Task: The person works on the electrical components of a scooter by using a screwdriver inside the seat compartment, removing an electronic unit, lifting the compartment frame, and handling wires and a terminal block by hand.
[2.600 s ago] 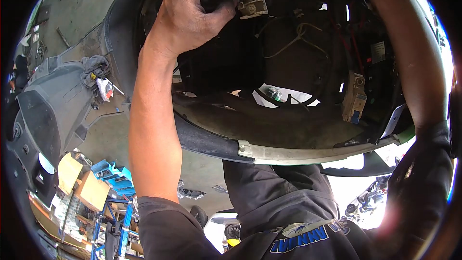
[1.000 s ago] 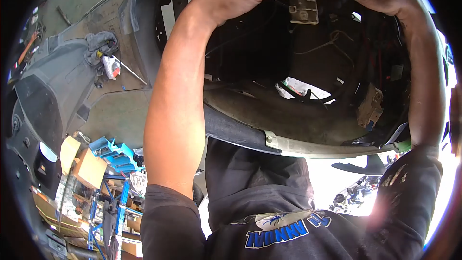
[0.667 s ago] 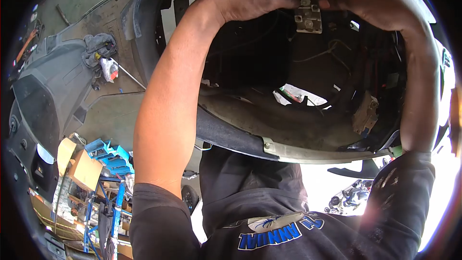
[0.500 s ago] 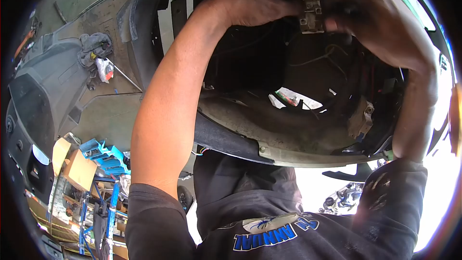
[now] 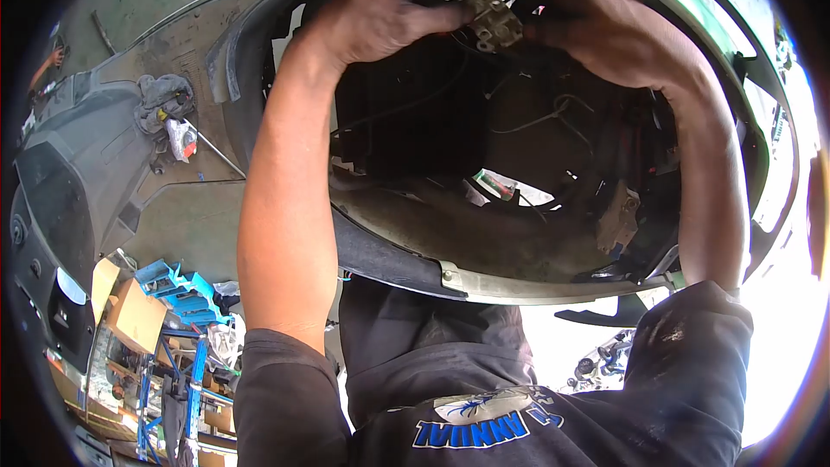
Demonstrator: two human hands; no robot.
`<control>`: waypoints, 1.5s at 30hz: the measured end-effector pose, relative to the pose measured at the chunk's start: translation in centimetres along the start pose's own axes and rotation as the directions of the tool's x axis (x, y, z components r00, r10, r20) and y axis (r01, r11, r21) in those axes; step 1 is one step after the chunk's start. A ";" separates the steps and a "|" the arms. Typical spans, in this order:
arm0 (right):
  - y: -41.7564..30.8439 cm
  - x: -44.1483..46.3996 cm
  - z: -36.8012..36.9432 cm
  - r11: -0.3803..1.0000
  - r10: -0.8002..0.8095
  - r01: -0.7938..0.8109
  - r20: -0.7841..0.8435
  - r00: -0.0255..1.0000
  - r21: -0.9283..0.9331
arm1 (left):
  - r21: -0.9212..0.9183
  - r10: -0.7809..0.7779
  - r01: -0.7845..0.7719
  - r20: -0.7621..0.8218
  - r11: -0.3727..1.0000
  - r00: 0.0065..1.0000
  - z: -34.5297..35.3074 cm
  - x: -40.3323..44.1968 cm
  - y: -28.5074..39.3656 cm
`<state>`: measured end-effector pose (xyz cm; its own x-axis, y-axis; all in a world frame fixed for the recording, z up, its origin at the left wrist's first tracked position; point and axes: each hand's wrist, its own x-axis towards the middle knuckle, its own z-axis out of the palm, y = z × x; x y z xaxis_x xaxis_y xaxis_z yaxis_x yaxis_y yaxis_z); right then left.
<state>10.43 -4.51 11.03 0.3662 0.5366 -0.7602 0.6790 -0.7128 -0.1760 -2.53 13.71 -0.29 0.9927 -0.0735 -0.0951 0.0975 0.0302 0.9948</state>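
In the head view, the metal block [image 5: 494,21] is pinched at its edge by the left hand [image 5: 380,10] at the dark hollow [image 5: 406,112]; the right hand's [image 5: 596,30] blurred grip cannot be told. Through a 1-sided pinch, it could be dropped inside

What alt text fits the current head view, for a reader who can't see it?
A person's left hand grips a small metal fitting at a dark oval opening in what looks like vehicle bodywork, the right hand close beside it. A cardboard box and blue rack show lower left.
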 end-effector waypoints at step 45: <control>8.0 -13.3 -3.4 0.886 0.235 0.173 -0.738 0.633 0.430 | -0.254 -0.170 0.169 0.019 0.952 0.985 -1.8 -2.3 -0.5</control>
<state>13.17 -15.83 21.84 0.8606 0.5057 -0.0612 0.3911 -0.7330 -0.5566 -4.75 15.66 -0.66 0.9604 -0.0962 -0.2617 0.2782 0.2694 0.9220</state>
